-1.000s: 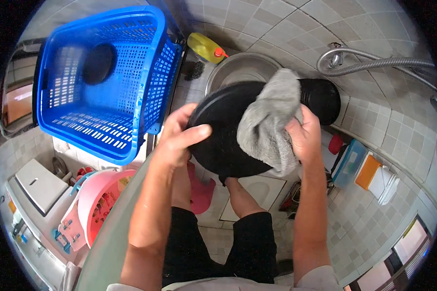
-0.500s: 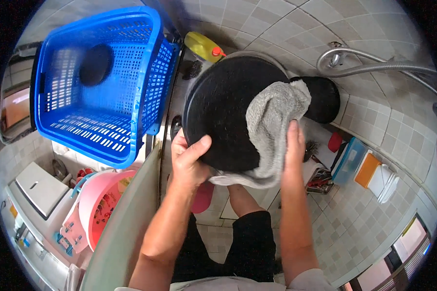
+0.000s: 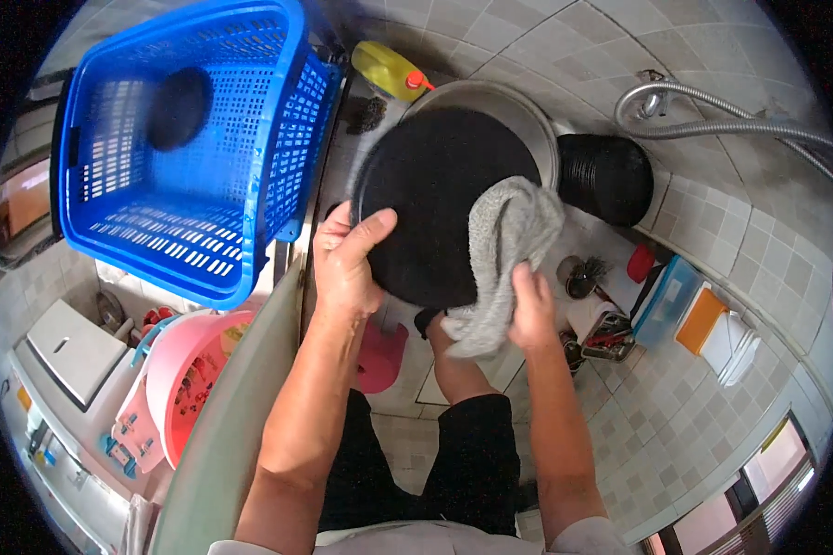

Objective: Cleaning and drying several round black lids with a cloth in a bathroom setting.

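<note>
Left of the left fingers, pink basin [image 3: 162,407] low, blue perforated basket [image 3: 259,176] higher up, dark round thing [image 3: 178,109] showing in it. From where I stand, left hand [image 3: 347,268] grips the left edge of a big black disc [image 3: 426,203], thumb on its face, yellow bottle [image 3: 379,69] beyond those fingers, disc held between both hands over a metal basin [image 3: 543,129]. Gray cloth [image 3: 504,240] overlaps the disc's lower right, pinched in the right hand [image 3: 532,310], black ribbed container [image 3: 606,180] beyond its fingertips.
</note>
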Motion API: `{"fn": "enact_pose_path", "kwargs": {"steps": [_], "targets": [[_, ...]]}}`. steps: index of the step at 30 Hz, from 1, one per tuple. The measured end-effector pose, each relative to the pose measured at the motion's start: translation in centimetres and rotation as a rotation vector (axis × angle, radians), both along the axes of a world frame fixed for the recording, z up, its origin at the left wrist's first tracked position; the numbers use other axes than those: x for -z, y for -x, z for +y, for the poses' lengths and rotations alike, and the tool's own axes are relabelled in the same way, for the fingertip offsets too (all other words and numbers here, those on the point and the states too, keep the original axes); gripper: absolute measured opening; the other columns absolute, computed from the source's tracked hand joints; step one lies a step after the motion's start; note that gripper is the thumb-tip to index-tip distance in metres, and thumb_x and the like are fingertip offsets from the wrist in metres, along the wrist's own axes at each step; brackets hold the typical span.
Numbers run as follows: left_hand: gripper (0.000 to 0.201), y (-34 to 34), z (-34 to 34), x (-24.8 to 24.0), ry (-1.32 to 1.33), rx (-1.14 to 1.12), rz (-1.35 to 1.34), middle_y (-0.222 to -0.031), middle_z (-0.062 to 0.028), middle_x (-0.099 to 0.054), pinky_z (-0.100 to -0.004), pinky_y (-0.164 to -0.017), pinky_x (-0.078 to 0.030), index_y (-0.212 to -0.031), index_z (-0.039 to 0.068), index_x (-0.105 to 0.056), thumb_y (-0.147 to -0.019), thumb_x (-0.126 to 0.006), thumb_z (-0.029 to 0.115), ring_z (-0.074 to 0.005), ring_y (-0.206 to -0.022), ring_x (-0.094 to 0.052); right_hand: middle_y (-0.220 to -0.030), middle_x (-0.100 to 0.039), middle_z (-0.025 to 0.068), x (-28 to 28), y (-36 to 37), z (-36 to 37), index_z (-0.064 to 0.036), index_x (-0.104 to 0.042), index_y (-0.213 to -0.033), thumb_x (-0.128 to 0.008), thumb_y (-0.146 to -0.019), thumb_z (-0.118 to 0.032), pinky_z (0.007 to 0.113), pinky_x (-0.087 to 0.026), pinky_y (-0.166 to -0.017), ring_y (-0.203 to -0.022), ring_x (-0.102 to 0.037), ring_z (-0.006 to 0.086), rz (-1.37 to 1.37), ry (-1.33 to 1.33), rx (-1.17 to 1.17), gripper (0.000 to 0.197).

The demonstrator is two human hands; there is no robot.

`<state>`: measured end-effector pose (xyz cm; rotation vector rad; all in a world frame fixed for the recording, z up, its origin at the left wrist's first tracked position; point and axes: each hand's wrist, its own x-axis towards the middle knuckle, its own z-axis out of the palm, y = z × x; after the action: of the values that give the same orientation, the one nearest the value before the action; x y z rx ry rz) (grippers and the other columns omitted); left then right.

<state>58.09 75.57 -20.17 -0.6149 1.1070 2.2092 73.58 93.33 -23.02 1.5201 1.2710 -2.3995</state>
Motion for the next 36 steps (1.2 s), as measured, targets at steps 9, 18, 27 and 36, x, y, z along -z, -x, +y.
{"fn": "enact_pose_path", "kwargs": {"steps": [9, 18, 27, 36], "targets": [[0.028, -1.1, -0.2, 2.0, 0.213, -0.105, 0.102, -0.101, -0.0098, -0.069, -0.0293, -0.084, -0.05, -0.108, -0.002, -0.064, -0.081, -0.06, -0.007, -0.0163, -0.089, -0.065, -0.113, -0.062, 0.0078, -4.5, 0.9, -1.7, 0.0023, -0.053, -0.123, -0.051, -0.098, -0.006, 0.029, -0.048, -0.086, -0.099, -0.059, 0.0141, 0.233, -0.443, -0.287, 0.027], [0.028, -3.7, -0.9, -0.9, 0.264, 0.204, 0.123, -0.101, -0.0068, -0.069, -0.026, -0.081, -0.049, -0.107, -0.004, -0.064, -0.079, -0.062, -0.008, -0.0117, -0.087, -0.063, -0.114, -0.057, 0.0204, 1.7, 8.6, 0.9, 0.0059, -0.057, -0.113, -0.056, -0.093, -0.022, 0.043, -0.046, -0.089, -0.101, -0.056, 0.0375, -0.031, -1.449, -0.648, 0.034], [0.05, -2.1, -3.2, 4.9, 0.145, 0.208, 0.027, -0.125, -0.0126, -0.061, -0.0312, -0.1, -0.041, -0.133, -0.002, -0.049, -0.086, -0.065, 0.004, -0.0204, -0.114, -0.057, -0.107, -0.066, 0.009, -2.4, 4.2, 4.6, -0.0007, -0.062, -0.113, -0.064, -0.09, -0.024, 0.034, -0.052, -0.081, -0.093, -0.064, 0.0174, 0.065, -0.081, -0.097, 0.033], [0.091, -4.3, 0.1, 3.6, -0.411, 0.077, -0.494, -0.126, -0.0185, -0.06, -0.0534, -0.102, -0.042, -0.129, -0.001, -0.052, -0.078, -0.056, 0.074, -0.0359, -0.115, -0.057, -0.08, -0.057, 0.0172, -6.7, 1.8, -4.1, 0.0044, -0.056, -0.088, -0.079, -0.061, -0.015, 0.042, -0.05, -0.059, -0.066, -0.058, 0.0337, 0.394, -1.432, -0.909, 0.041]]}}
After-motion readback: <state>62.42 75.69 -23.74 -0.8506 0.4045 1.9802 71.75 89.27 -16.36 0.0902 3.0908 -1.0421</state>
